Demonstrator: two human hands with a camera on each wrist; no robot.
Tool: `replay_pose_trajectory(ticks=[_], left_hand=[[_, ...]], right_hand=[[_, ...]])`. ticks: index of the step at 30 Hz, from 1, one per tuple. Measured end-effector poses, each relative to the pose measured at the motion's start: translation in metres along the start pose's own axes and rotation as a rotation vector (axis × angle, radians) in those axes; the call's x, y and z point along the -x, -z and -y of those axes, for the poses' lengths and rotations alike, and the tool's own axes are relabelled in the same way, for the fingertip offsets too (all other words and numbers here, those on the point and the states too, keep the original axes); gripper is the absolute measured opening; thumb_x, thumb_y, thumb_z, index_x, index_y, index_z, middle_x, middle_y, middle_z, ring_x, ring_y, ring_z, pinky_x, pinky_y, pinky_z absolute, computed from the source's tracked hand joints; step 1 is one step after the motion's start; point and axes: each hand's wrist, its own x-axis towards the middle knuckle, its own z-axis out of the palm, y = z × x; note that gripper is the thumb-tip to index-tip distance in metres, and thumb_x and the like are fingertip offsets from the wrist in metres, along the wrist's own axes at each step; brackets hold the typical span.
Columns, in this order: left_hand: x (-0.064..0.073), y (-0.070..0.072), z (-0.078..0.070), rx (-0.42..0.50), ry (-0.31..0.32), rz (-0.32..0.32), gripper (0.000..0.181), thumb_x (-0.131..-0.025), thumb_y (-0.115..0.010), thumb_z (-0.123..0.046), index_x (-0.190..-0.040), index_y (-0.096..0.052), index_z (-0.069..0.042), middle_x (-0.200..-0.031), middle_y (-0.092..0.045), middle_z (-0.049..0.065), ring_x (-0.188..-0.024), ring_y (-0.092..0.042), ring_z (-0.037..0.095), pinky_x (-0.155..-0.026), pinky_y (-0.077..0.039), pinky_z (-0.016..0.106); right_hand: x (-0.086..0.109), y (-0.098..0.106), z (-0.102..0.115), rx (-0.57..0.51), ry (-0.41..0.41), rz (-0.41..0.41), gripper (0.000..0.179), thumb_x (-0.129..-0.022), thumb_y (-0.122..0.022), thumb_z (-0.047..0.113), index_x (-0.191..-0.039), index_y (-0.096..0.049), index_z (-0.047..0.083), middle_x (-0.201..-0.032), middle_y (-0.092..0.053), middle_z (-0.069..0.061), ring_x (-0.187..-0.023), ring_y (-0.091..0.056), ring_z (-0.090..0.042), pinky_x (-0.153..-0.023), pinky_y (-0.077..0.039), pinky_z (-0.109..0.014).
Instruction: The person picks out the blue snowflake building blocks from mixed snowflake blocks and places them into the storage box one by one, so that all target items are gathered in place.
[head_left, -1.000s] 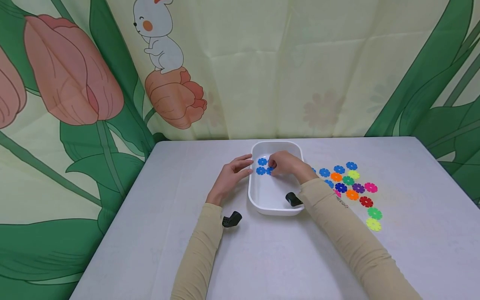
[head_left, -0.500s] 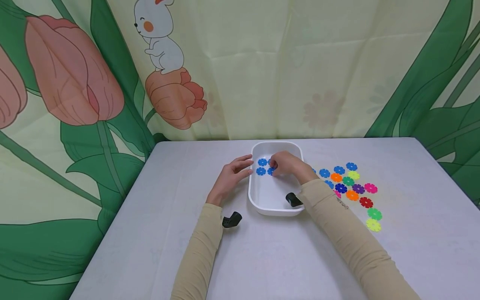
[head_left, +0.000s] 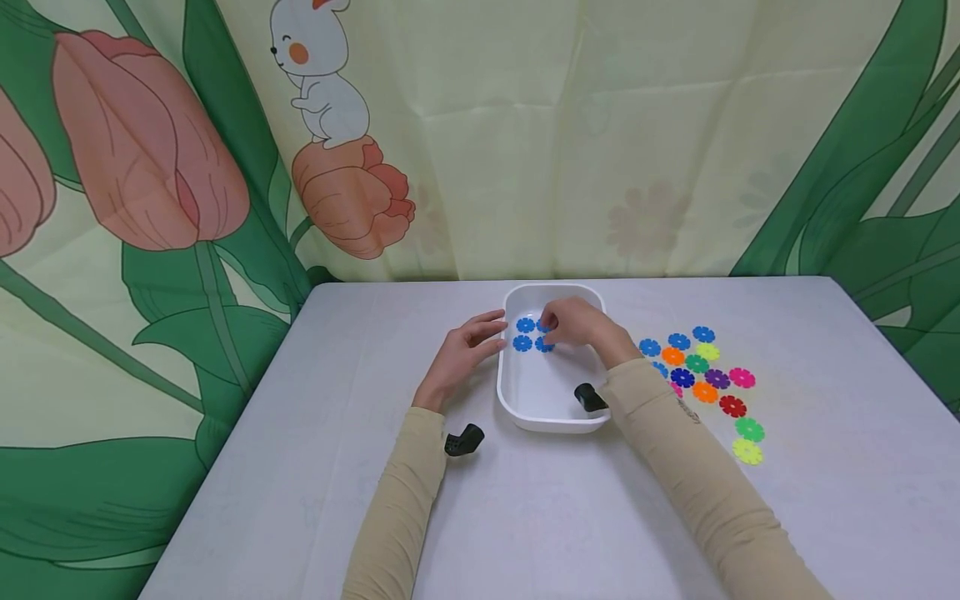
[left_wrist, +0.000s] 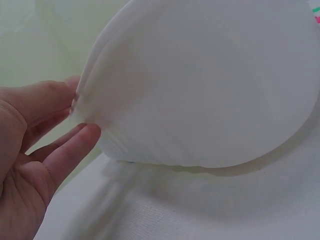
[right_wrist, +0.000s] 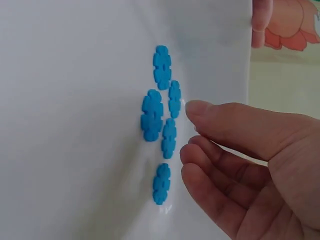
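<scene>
My left hand [head_left: 461,358] is at the left rim of a white tray [head_left: 551,423], its fingertips touching the rim with fingers nearly straight. In the left wrist view, the left fingertips [left_wrist: 91,134] meet the tray's outer wall. My right hand [head_left: 577,327] is inside the tray near its far end. Several blue flower-shaped discs [head_left: 522,343] lie flat there, one partly under the right fingers. In the right wrist view, the right thumb and bent fingers are just beside the blue discs [right_wrist: 152,115], with a gap between them and nothing held.
Right of the tray, more flower-shaped discs lie scattered on the white table, among them an orange disc [head_left: 705,392], a red disc [head_left: 732,407] and a yellow disc [head_left: 747,452]. The right forearm overlaps some. Behind the table hangs a printed curtain [head_left: 540,167].
My right hand has shifted slightly right inside the tray, and the blue disc under its fingertips has slid a little right, showing more of itself. The left hand stays at the rim.
</scene>
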Motion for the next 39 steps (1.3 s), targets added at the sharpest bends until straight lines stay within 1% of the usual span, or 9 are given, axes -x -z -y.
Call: replay_pose_trajectory(ticks=[5, 7, 10, 14, 18, 26, 29, 34, 39], left_hand=[[0.0, 0.0, 0.0, 0.001, -0.005, -0.002, 0.034, -0.092, -0.07, -0.024, -0.124, -0.068, -0.013, -0.141, -0.051, -0.015, -0.133, -0.047, 0.017, -0.107, -0.042, 0.039], [0.0, 0.0, 0.0, 0.0, -0.01, -0.003, 0.034, -0.092, -0.069, -0.023, -0.124, -0.068, -0.012, -0.14, -0.051, -0.015, -0.132, -0.047, 0.017, -0.107, -0.042, 0.039], [0.0, 0.0, 0.001, -0.006, -0.013, -0.007, 0.034, -0.092, -0.069, -0.023, -0.124, -0.068, -0.011, -0.14, -0.051, -0.015, -0.132, -0.047, 0.017, -0.107, -0.041, 0.04], [0.0, 0.0, 0.0, -0.017, -0.007, -0.009, 0.035, -0.092, -0.069, -0.024, -0.124, -0.068, -0.011, -0.14, -0.051, -0.016, -0.132, -0.047, 0.016, -0.107, -0.042, 0.04], [-0.001, -0.001, -0.002, -0.016, -0.007, -0.001, 0.036, -0.092, -0.069, -0.024, -0.126, -0.067, -0.01, -0.141, -0.05, -0.015, -0.132, -0.046, 0.016, -0.106, -0.042, 0.04], [-0.001, 0.0, -0.002, -0.011, -0.006, -0.004, 0.036, -0.093, -0.069, -0.023, -0.126, -0.067, -0.01, -0.14, -0.051, -0.015, -0.132, -0.046, 0.016, -0.107, -0.041, 0.04], [-0.001, 0.001, -0.001, -0.014, -0.009, -0.004, 0.036, -0.093, -0.069, -0.023, -0.126, -0.067, -0.01, -0.14, -0.051, -0.015, -0.132, -0.046, 0.016, -0.108, -0.041, 0.04], [0.0, 0.001, -0.001, -0.015, -0.005, -0.004, 0.036, -0.093, -0.069, -0.023, -0.126, -0.067, -0.01, -0.141, -0.051, -0.014, -0.133, -0.046, 0.016, -0.108, -0.04, 0.041], [0.0, 0.0, -0.001, -0.011, -0.004, -0.002, 0.036, -0.093, -0.069, -0.023, -0.126, -0.067, -0.01, -0.141, -0.05, -0.013, -0.133, -0.046, 0.017, -0.108, -0.04, 0.041]], right_hand=[[0.01, 0.015, -0.001, -0.066, 0.029, -0.072, 0.032, -0.088, -0.073, 0.013, -0.114, -0.066, -0.004, -0.102, -0.066, -0.015, -0.093, -0.058, -0.028, -0.088, -0.052, -0.04], [0.016, 0.021, -0.001, -0.105, 0.027, -0.099, 0.034, -0.089, -0.072, 0.014, -0.117, -0.066, -0.004, -0.105, -0.066, -0.015, -0.095, -0.059, -0.029, -0.087, -0.053, -0.041], [0.025, 0.029, -0.002, -0.167, 0.022, -0.133, 0.037, -0.09, -0.071, 0.016, -0.122, -0.064, -0.003, -0.111, -0.066, -0.016, -0.1, -0.06, -0.03, -0.089, -0.054, -0.043], [0.041, 0.038, -0.008, -0.207, 0.028, -0.171, 0.04, -0.093, -0.068, 0.021, -0.126, -0.062, -0.001, -0.115, -0.064, -0.017, -0.106, -0.058, -0.032, -0.092, -0.052, -0.046], [0.06, 0.046, -0.016, -0.21, 0.028, -0.204, 0.043, -0.096, -0.064, 0.026, -0.128, -0.06, -0.001, -0.119, -0.062, -0.018, -0.111, -0.057, -0.034, -0.095, -0.05, -0.048], [0.105, 0.051, -0.034, -0.233, -0.085, -0.285, 0.051, -0.096, -0.061, 0.036, -0.135, -0.054, 0.004, -0.125, -0.059, -0.019, -0.116, -0.054, -0.036, -0.092, -0.052, -0.051], [0.121, 0.05, -0.044, -0.221, -0.097, -0.3, 0.052, -0.096, -0.061, 0.036, -0.136, -0.054, 0.004, -0.126, -0.058, -0.019, -0.115, -0.055, -0.038, -0.091, -0.053, -0.05], [0.147, 0.048, -0.061, -0.171, -0.104, -0.291, 0.054, -0.094, -0.065, 0.033, -0.136, -0.053, 0.001, -0.126, -0.058, -0.023, -0.113, -0.056, -0.041, -0.085, -0.056, -0.049], [0.166, 0.044, -0.078, -0.125, -0.125, -0.294, 0.053, -0.092, -0.068, 0.029, -0.133, -0.054, -0.002, -0.122, -0.058, -0.027, -0.109, -0.056, -0.044, -0.079, -0.058, -0.048]])
